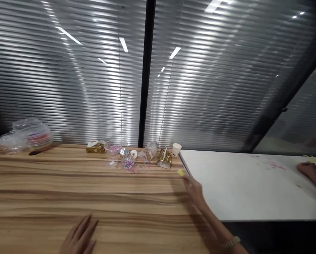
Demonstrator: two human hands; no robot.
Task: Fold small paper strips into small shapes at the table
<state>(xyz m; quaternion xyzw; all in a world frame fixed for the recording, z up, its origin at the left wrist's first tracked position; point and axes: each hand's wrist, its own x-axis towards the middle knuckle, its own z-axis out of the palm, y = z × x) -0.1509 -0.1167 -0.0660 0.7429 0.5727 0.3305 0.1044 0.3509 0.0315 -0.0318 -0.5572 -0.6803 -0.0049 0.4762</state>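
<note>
My left hand (pixel 79 237) is at the near edge of the view over the wooden table (pixel 107 204), fingers stretched out and slightly apart, holding nothing. Toward the table's right edge reaches my right hand (pixel 194 190), with a band on the wrist. Its fingers are drawn together, and a small yellow piece (pixel 180 172) shows at their tips; its kind is too small to make out. Beyond that hand are a gold tissue pack (pixel 164 159) and a white paper cup (pixel 176 149).
Along the window blinds stand a gold tissue box (pixel 96 147), a clear tub of pink bits (pixel 113 148), a cup of colored beads (pixel 128 163) and crumpled plastic (pixel 149 151). Plastic-wrapped containers (pixel 37 135) lie left. Another person's hand (pixel 310 171) is over the white table (pixel 239 190).
</note>
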